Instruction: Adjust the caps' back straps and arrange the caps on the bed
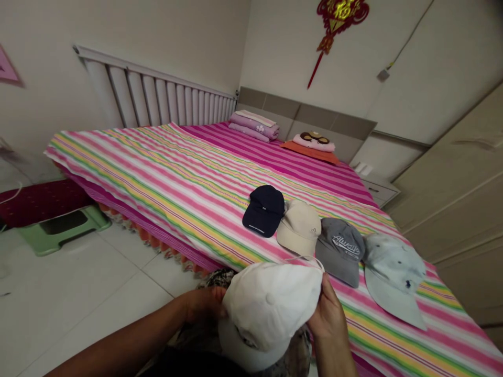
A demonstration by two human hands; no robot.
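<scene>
Between my two hands is a white baseball cap (275,298), its brim pointing down toward me and its back strap looping up at the far side. My left hand (208,303) grips its left edge, with the fingertips partly hidden. On the other side, my right hand (327,309) is closed on the cap's right rim, the thumb along the edge. Just beyond, a row of caps lies on the striped bed: a navy cap (265,209), a beige cap (299,229), a grey cap (341,250) with white lettering and a pale blue cap (393,275).
The bed has a striped sheet (157,167), with folded purple bedding (253,125) and a pink folded item (314,141) near the headboard (291,112). A green stool (65,230) stands on the tiled floor at left. A wardrobe (459,199) rises at right beside a nightstand (379,189).
</scene>
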